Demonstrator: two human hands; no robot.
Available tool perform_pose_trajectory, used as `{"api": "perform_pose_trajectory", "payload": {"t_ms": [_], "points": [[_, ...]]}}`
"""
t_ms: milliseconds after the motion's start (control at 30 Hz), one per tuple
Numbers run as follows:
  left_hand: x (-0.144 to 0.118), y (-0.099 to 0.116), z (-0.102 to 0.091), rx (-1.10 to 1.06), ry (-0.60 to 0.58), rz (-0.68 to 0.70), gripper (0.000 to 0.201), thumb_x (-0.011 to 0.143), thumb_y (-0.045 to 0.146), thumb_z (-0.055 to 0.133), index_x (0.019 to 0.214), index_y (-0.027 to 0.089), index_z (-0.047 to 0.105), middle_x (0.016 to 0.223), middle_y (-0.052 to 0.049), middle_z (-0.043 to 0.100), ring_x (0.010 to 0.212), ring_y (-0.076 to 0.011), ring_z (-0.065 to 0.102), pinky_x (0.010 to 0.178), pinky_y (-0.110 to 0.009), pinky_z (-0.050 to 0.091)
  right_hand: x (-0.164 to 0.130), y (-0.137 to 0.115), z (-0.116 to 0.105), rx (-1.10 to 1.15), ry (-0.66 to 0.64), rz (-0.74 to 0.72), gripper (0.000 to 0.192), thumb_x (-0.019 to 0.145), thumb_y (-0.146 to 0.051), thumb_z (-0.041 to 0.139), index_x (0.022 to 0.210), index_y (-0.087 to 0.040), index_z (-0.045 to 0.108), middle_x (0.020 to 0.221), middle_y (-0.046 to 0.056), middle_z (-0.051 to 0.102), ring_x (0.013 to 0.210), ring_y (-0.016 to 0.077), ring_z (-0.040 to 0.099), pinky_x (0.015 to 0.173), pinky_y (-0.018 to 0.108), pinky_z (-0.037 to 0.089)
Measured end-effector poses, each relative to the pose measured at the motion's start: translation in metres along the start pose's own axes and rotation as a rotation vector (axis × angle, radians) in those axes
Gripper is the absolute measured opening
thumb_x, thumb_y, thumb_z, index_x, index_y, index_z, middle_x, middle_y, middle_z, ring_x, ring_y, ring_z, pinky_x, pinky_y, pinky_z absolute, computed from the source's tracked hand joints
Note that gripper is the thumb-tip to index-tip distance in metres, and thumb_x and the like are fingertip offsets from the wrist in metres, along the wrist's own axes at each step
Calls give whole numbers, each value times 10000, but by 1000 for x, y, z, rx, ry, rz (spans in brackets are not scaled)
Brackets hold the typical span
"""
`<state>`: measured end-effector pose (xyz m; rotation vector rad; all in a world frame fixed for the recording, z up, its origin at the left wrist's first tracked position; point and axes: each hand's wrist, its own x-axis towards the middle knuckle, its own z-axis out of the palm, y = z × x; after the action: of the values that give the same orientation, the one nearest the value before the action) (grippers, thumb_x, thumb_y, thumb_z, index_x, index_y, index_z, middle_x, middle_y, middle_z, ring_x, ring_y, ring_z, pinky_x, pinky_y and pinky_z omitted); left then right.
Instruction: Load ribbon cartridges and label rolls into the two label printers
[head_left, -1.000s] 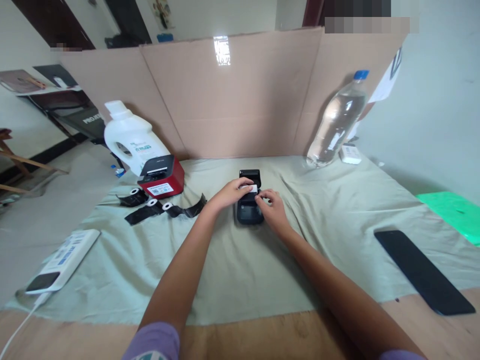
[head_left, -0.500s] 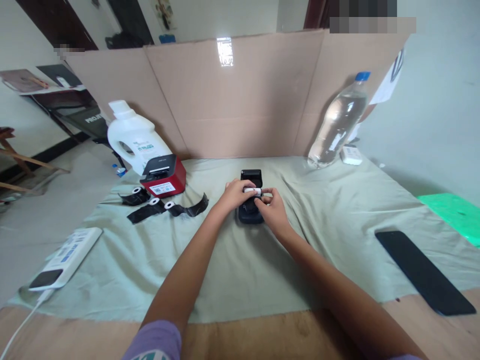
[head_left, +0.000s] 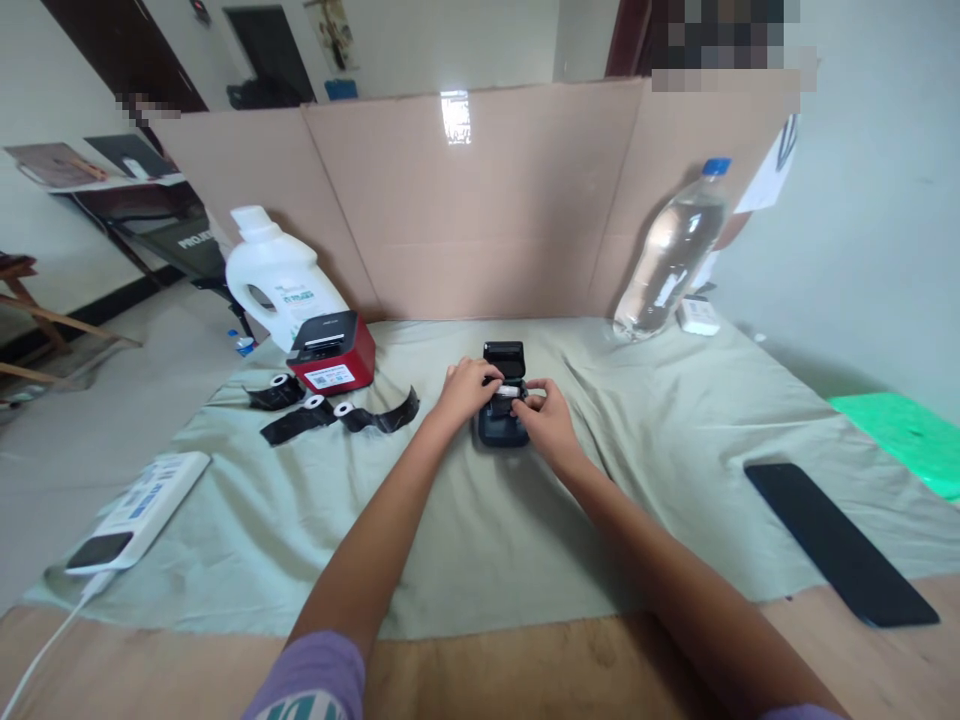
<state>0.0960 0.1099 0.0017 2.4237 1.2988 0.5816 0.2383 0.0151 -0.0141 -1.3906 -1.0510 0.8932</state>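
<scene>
A small black portable printer (head_left: 502,430) stands on the cloth in front of me with its lid (head_left: 504,357) flipped up. Across its open bay lies a small white paper roll (head_left: 508,392), low between my hands. My left hand (head_left: 472,388) has its fingers bent over the roll's left end. At the right end, my right hand (head_left: 541,408) holds the roll with thumb and fingers curled against the printer's side. Fingers partly hide both ends, so how deep the roll sits is hard to see.
To the left are a red and black boxy printer (head_left: 341,360), several black strips with white cores (head_left: 300,422), a white jug (head_left: 281,275) and a white power strip (head_left: 142,510). A water bottle (head_left: 671,260) leans on the cardboard screen (head_left: 480,220). A phone (head_left: 840,540) lies right.
The white roll has gone down from above the bay into it, between my fingers. My left fingers have drawn back toward its left end. The camera view has shifted slightly.
</scene>
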Motion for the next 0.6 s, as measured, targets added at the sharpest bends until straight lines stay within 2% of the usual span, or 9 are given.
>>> {"api": "perform_pose_trajectory", "payload": {"t_ms": [100, 200, 300, 467, 600], "points": [[-8, -11, -16, -22, -73, 45, 377, 889, 173, 473, 1121, 278, 751, 1144, -24, 744, 1100, -234, 603, 1015, -389, 390, -1, -6, -3, 36, -12, 41, 348, 680, -349, 644, 961, -245, 467, 578, -70, 642, 663, 199, 668, 641, 296, 444], [-17, -19, -25, 7, -115, 77, 429, 913, 175, 419, 1207, 288, 711, 1242, -12, 709, 1173, -225, 561, 1063, -394, 368, -1, -11, -3, 73, -21, 69, 350, 680, -348, 659, 957, -244, 472, 627, -45, 690, 727, 214, 706, 687, 310, 466], [-23, -17, -24, 104, -115, 114, 427, 941, 185, 387, 1226, 290, 687, 1350, -13, 641, 1233, -240, 500, 1069, -421, 359, -1, -12, -2, 99, -21, 85, 356, 673, -345, 662, 956, -245, 470, 639, -34, 706, 743, 221, 714, 700, 315, 468], [-24, -5, -14, 328, -107, 151, 449, 869, 81, 425, 1165, 278, 698, 1256, -71, 629, 1163, -265, 505, 953, -410, 412, -2, -9, -4, 120, -23, 72, 373, 662, -348, 658, 968, -239, 475, 641, -34, 707, 738, 217, 707, 692, 307, 457], [-27, -1, -19, 303, -104, 169, 453, 848, 82, 457, 1177, 289, 690, 1274, -73, 597, 1181, -263, 500, 971, -405, 405, -4, -10, -5, 107, -31, 70, 369, 658, -346, 659, 961, -238, 479, 638, -36, 702, 727, 215, 700, 676, 305, 453]]}}
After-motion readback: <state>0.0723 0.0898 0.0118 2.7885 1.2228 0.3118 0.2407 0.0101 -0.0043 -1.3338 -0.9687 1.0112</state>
